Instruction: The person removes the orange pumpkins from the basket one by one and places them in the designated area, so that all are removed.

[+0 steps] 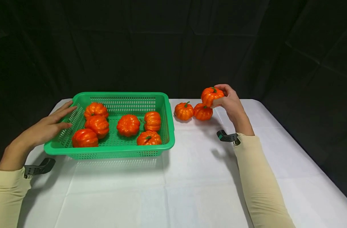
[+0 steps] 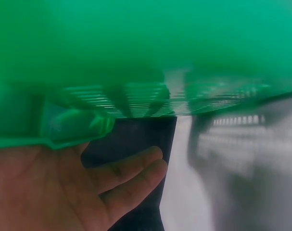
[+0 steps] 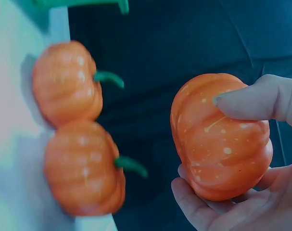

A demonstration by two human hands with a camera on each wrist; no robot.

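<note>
Right grip (image 1: pixel 228 101) clasps one raised pumpkin (image 1: pixel 211 95) above two bench pumpkins (image 1: pixel 193 111); left grip (image 1: pixel 49 125), fingers straight, rests against green basket (image 1: pixel 110 150) at 9 o'clock.

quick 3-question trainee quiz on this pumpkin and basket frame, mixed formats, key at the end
1. How many pumpkins lie inside the green basket?
2. True or false: the left hand grips a pumpkin.
3. The right hand holds: A) a held pumpkin above the table pumpkins; B) the basket rim; C) nothing.

Key
1. Six.
2. False: its straight fingers rest on the basket's left wall.
3. A.
</note>
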